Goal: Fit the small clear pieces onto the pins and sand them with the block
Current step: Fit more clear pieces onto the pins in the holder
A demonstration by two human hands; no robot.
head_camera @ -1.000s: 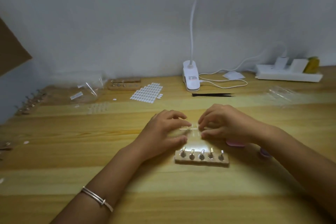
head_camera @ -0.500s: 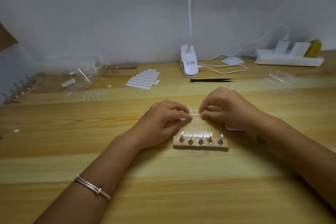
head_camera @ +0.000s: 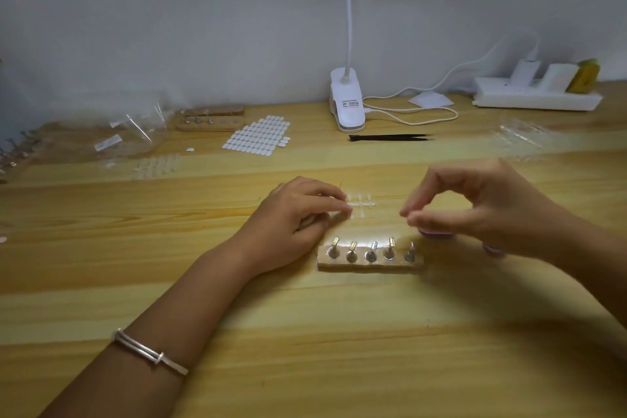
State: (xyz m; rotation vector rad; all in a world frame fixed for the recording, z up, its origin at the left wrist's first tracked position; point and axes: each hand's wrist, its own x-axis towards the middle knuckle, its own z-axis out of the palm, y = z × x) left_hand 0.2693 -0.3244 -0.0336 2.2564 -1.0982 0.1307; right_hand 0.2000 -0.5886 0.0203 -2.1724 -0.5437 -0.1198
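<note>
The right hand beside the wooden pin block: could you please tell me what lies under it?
Under the right hand, one pink edge and another pink bit show on the wooden table; the hand covers the rest.

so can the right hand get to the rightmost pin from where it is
Probably yes. The right hand hangs just beyond the rightmost pin, with nothing between them; the left hand pinches the clear strip off to the other side.
</note>
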